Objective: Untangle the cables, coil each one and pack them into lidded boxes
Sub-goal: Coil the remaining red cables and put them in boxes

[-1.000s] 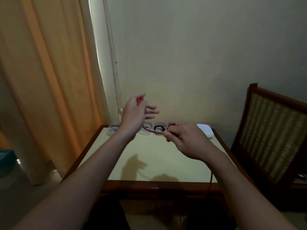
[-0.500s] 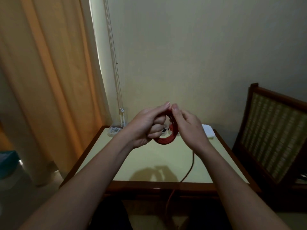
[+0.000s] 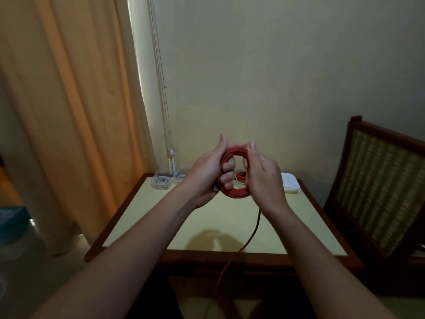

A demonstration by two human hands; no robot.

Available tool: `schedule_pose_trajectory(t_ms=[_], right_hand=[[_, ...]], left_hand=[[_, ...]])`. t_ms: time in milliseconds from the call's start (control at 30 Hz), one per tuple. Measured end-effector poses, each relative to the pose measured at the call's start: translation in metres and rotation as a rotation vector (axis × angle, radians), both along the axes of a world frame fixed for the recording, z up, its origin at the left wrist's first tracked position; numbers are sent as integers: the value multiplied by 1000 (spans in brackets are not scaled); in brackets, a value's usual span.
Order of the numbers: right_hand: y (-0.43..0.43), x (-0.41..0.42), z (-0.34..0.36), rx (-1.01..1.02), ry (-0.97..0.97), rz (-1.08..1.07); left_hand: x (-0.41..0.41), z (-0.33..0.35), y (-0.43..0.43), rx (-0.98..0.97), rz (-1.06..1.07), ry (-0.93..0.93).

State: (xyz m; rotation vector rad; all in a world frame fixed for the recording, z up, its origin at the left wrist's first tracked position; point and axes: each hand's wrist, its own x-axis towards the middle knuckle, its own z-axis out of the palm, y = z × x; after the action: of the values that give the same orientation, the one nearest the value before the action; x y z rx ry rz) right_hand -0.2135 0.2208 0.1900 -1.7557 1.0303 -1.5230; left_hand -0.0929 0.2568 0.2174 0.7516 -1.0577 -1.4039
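Head: both hands [image 3: 207,173] round red cable [image 3: 236,193].

Desk [image 3: 138,223] before me: pale yellow top, dark wood rim. Far edge carries clear boxes [image 3: 166,185] of white cable [image 3: 161,180] at left, white lidded box [image 3: 290,185] at right.

Nothing here can be read. The clear boxes [image 3: 161,181] along the desk's [image 3: 147,226] far edge, the white lid [image 3: 290,185] at its far right corner and the red cable [image 3: 235,193] show no legible writing or numbers.
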Motion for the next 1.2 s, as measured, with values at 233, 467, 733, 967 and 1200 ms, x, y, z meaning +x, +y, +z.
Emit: schedule_pose_trajectory(t_ms=[233,467,733,967,1200], right_hand=[[-5,2,-2,-20,12,-30],[-1,1,2,44,-26,59],[-8,-3,-2,86,-48,99],[-21,-28,-12,128,-38,23],[-25,-45,-22,131,5,-13]], left_hand=[[-1,-2,-4,38,-95,128],[2,-2,-6,33,-49,189],[15,0,-10,77,2,327],[57,11,-21,111,177,498],[79,16,-26,129,361,672]])
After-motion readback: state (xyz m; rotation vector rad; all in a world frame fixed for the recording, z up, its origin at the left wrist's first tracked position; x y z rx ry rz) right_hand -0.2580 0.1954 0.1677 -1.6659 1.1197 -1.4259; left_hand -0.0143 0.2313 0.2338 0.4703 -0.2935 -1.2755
